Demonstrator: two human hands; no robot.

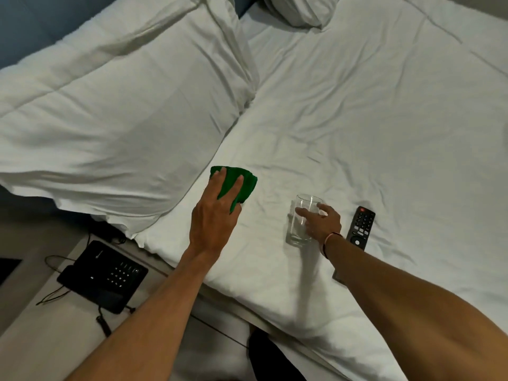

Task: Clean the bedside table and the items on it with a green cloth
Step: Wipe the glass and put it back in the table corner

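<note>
A folded green cloth (242, 185) lies on the white bed sheet, and my left hand (217, 215) rests on top of it with the fingers wrapped over it. To its right a clear drinking glass (301, 218) stands upright on the sheet. My right hand (320, 221) is around the glass from the right side, fingers touching its wall. A black remote control (361, 225) lies on the sheet just right of that hand. The pale bedside table (55, 320) is at the lower left, carrying a black telephone (103, 276).
A large white pillow (118, 105) fills the upper left, and a second pillow (297, 9) sits at the top. The white sheet (384, 119) spreads wide to the right. Phone cords (55, 295) trail across the bedside table. A dark shape (272, 356) shows below the mattress edge.
</note>
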